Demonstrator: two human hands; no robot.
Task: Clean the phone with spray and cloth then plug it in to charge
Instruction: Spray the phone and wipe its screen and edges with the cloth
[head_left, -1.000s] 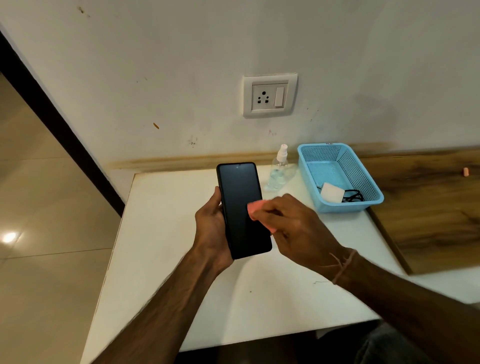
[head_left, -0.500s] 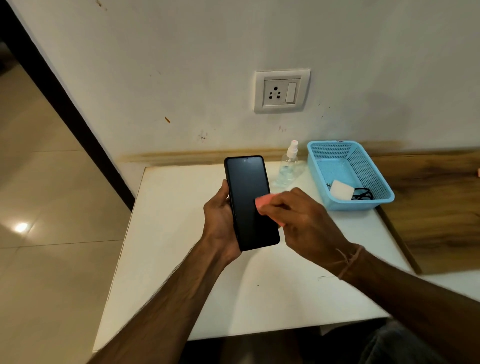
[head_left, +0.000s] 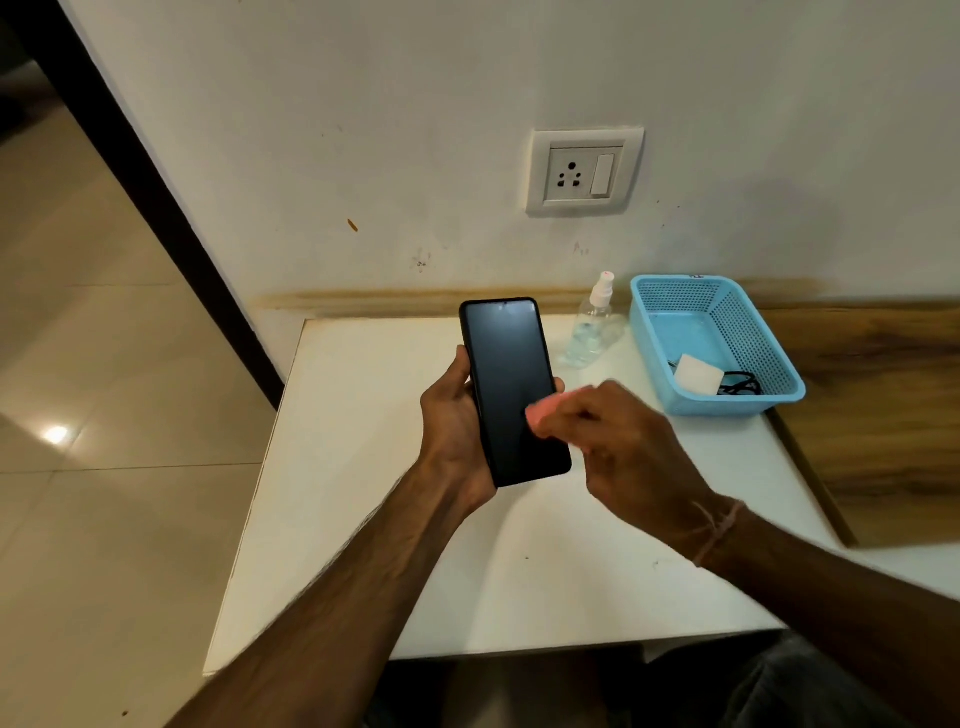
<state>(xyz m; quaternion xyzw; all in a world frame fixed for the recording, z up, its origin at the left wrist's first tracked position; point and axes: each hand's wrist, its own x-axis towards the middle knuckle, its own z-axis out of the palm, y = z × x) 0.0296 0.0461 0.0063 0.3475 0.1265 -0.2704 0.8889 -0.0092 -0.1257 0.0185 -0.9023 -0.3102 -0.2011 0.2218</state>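
Note:
My left hand (head_left: 452, 421) grips a black phone (head_left: 506, 374) by its edges, screen up and dark, above the white table (head_left: 363, 519). My right hand (head_left: 618, 447) pinches a small pink cloth (head_left: 540, 413) against the lower right part of the screen; the hand is blurred. A clear spray bottle (head_left: 592, 327) with a white nozzle stands at the back of the table. To its right, a blue basket (head_left: 753, 332) holds a white charger (head_left: 696, 375) and a black cable (head_left: 740, 383). A wall socket (head_left: 584, 171) with a switch sits above the table.
The table's left edge drops to a tiled floor (head_left: 104, 415). A wooden surface (head_left: 883, 415) adjoins the table on the right. A dark door frame (head_left: 156, 182) runs diagonally at the left. The wall stands right behind the table.
My right hand with the pink cloth has slid a little down and right over the phone's screen. The camera view has shifted left, so everything sits further right in the frame.

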